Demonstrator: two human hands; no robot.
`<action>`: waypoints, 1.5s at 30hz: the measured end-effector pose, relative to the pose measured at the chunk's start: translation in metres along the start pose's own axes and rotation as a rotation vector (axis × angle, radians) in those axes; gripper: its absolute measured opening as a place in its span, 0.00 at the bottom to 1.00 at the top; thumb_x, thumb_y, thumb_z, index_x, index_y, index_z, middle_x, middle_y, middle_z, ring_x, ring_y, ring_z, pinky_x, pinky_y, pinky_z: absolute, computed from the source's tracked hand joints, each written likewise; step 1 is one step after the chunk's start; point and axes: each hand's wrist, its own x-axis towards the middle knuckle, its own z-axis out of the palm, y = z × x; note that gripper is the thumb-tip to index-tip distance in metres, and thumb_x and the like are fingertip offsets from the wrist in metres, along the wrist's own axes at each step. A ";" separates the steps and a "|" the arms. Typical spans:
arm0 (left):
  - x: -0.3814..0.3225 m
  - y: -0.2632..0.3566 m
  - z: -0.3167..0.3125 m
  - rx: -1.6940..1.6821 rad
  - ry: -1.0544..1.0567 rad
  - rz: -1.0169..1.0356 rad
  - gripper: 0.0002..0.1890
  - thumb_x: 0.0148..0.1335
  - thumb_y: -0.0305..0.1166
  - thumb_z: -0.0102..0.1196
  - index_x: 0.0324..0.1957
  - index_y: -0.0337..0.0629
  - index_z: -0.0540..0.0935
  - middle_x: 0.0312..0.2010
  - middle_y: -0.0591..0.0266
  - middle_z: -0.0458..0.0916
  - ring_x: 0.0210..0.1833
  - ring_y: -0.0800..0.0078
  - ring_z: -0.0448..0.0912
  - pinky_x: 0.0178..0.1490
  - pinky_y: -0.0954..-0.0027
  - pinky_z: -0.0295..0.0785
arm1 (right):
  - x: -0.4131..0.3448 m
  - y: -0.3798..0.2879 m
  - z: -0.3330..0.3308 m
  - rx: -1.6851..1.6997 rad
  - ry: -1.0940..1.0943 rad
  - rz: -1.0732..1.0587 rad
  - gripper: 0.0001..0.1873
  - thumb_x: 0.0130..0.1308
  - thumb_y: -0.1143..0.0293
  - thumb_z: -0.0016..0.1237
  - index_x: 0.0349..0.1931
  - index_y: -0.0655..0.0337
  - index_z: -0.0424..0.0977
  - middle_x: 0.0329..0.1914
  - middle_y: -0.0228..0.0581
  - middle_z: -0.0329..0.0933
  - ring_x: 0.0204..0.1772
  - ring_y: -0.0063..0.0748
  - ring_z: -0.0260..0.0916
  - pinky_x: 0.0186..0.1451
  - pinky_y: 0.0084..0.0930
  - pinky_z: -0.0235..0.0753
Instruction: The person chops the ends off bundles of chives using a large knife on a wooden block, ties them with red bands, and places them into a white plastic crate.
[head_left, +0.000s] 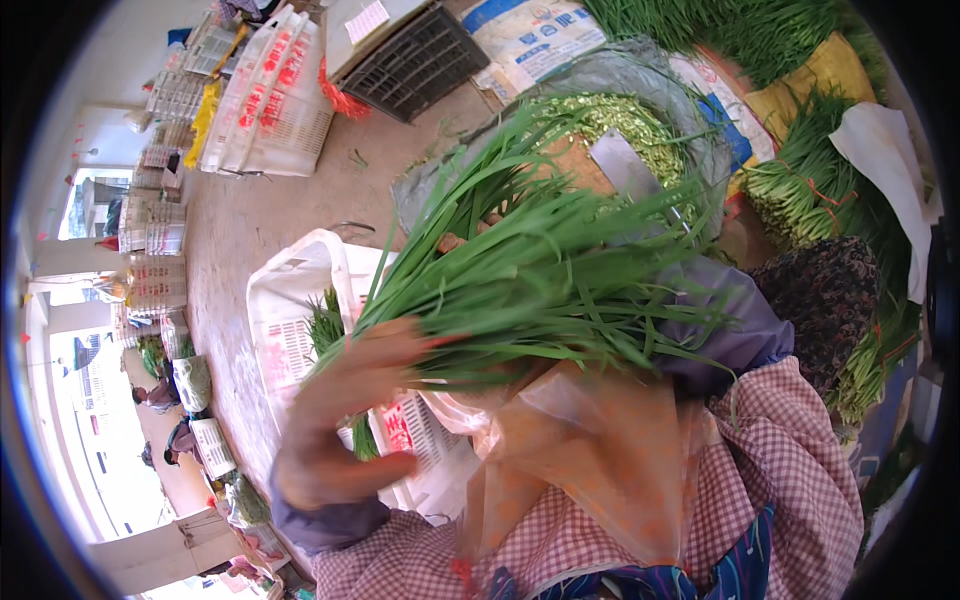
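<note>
A large bunch of long green leafy stalks, apparently Chinese chives, stretches across the view, partly blurred. My right hand is shut on it; mostly leaves cover that hand, with a few fingers showing. At the stalk ends, my left hand is blurred, thumb spread well away from the fingers, which are beside or touching the bunch. Beyond the leaves a cleaver lies on a wooden board, near chopped pale-green pieces on a grey plastic sheet. A translucent orange-tinted plastic apron or sheet covers my lap.
A white plastic basket with greens stands at left. Past it are stacked white crates and a black crate. Tied bundles of greens and printed sacks lie at upper right. Several people are in the far left background.
</note>
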 end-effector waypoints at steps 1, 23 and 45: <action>-0.024 -0.012 -0.007 -0.246 0.244 0.110 0.34 0.51 0.30 0.69 0.61 0.39 0.71 0.59 0.44 0.73 0.64 0.47 0.70 0.71 0.46 0.56 | -0.008 0.000 0.000 -0.006 -0.024 0.030 0.29 0.54 0.63 0.61 0.57 0.55 0.71 0.53 0.49 0.72 0.54 0.54 0.71 0.56 0.42 0.73; -0.034 -0.060 0.050 0.938 0.245 -0.425 0.53 0.40 0.38 0.75 0.68 0.33 0.60 0.60 0.39 0.70 0.59 0.44 0.72 0.61 0.55 0.69 | -0.073 0.067 -0.118 0.441 0.975 0.272 0.09 0.68 0.66 0.52 0.41 0.61 0.78 0.32 0.33 0.80 0.33 0.17 0.75 0.32 0.16 0.74; -0.033 -0.060 0.070 0.921 0.342 -0.533 0.52 0.40 0.32 0.73 0.68 0.34 0.58 0.61 0.38 0.69 0.61 0.41 0.70 0.63 0.51 0.65 | -0.042 0.007 -0.051 0.843 0.730 0.352 0.09 0.69 0.66 0.50 0.37 0.62 0.75 0.21 0.27 0.73 0.22 0.15 0.67 0.23 0.14 0.68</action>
